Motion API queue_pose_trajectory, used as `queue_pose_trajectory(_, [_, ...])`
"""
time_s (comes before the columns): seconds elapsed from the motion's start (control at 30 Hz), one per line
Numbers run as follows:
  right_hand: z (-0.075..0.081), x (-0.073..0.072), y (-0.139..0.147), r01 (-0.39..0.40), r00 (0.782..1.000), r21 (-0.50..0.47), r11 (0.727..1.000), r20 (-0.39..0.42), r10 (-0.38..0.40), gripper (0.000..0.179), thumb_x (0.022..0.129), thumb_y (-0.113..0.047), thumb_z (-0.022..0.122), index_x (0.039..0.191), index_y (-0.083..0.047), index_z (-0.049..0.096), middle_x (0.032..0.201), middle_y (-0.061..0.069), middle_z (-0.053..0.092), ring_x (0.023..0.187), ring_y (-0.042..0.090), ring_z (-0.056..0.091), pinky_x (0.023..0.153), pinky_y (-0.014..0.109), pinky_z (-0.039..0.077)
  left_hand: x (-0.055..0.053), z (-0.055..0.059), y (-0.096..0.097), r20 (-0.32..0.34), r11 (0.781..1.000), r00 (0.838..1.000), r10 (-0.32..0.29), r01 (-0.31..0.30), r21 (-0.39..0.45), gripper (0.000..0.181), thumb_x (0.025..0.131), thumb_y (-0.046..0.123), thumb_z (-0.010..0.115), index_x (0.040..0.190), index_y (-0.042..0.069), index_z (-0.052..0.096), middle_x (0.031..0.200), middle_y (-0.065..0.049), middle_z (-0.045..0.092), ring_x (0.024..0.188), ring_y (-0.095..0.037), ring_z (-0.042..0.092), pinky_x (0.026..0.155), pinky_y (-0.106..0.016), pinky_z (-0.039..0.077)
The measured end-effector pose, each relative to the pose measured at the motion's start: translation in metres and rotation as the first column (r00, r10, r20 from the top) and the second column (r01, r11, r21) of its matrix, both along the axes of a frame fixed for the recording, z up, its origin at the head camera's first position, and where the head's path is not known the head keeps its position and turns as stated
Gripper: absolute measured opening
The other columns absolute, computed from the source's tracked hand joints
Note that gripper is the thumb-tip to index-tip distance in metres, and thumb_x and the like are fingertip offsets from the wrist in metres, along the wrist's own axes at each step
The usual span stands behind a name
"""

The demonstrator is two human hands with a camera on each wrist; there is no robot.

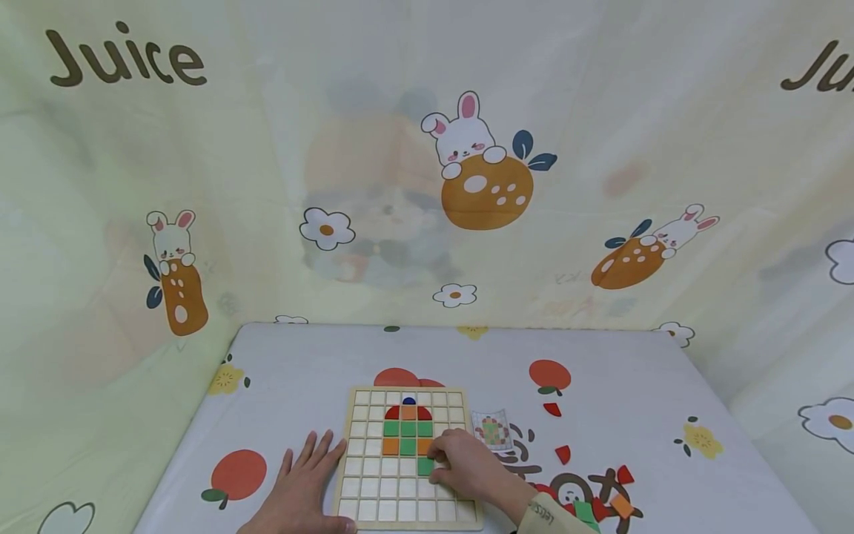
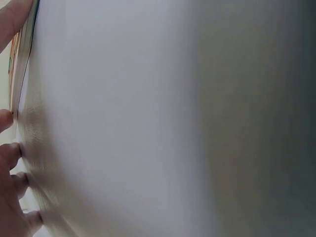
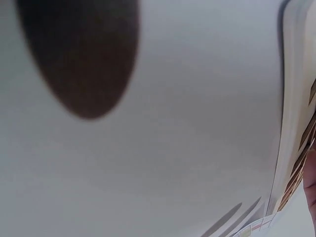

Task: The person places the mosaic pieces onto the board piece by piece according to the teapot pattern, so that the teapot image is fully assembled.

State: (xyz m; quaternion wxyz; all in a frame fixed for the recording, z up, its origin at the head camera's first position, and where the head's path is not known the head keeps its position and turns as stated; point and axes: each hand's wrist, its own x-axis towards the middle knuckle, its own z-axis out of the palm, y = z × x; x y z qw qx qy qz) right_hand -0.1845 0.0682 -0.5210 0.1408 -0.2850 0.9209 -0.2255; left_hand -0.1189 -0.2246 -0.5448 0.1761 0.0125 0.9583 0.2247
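A wooden grid board [image 1: 353, 512] lies on the table. In its upper half are a blue half-round piece [image 1: 409, 401], red curved pieces [image 1: 392, 413], and green and orange square tiles. My right hand [image 1: 474, 469] reaches over the board's right side, thumb and index finger pinching a green square tile [image 1: 424, 466] at a cell below an orange tile [image 1: 423, 446]. Along the board's left edge rests my left hand [image 1: 303, 486], fingers spread and thumb by the near edge. Only fingers [image 2: 11, 153] and the board's side show in the left wrist view; the right wrist view hides the tile.
A small pattern card [image 1: 492, 430] lies right of the board. Loose red quarter-round pieces [image 1: 563, 455] are scattered further right. Near the right sleeve sit a green tile [image 1: 584, 512], an orange tile [image 1: 622, 506] and more red pieces. A printed curtain hangs behind the table.
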Motion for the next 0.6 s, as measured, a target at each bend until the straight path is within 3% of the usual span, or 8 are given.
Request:
queue_pose_trajectory(0.27, [0.004, 0.002, 0.005, 0.0, 1.0, -0.037, 0.999, 0.018, 0.0, 0.022, 0.086, -0.026, 0.083, 0.102, -0.011, 0.077, 0.091, -0.008, 0.068, 0.08, 0.002, 0.05, 0.074, 0.024, 0.053, 0.001, 0.0, 0.001, -0.001, 1.0, 1.0, -0.003, 0.003, -0.013, 0.132, 0.053, 0.084, 0.078, 0.158, 0.013, 0.039, 0.168, -0.014, 0.031, 0.158, -0.044, 0.012, 0.122, -0.075, 0.008])
queue_pose_trajectory(0.47, [0.009, 0.002, 0.014, 0.079, 0.995, -0.033, 0.996, 0.068, -0.077, 0.027, 0.087, -0.027, 0.082, 0.109, -0.013, 0.077, 0.1, -0.007, 0.072, 0.09, 0.005, 0.059, 0.084, 0.032, 0.058, 0.001, 0.002, 0.002, 0.001, 1.0, 1.0, -0.006, 0.006, -0.018, 0.133, 0.053, 0.085, 0.078, 0.158, 0.013, 0.039, 0.168, -0.014, 0.03, 0.158, -0.044, 0.012, 0.122, -0.075, 0.009])
queue_pose_trajectory(0.6, [0.011, 0.001, 0.023, 0.123, 0.987, -0.051, 0.991, 0.109, -0.117, 0.026, 0.087, -0.024, 0.082, 0.11, -0.011, 0.077, 0.102, -0.005, 0.072, 0.09, 0.008, 0.06, 0.085, 0.034, 0.059, 0.002, 0.004, 0.002, -0.003, 1.0, 1.0, -0.007, 0.007, -0.026, 0.133, 0.053, 0.085, 0.078, 0.158, 0.013, 0.039, 0.168, -0.015, 0.03, 0.158, -0.045, 0.012, 0.121, -0.076, 0.009])
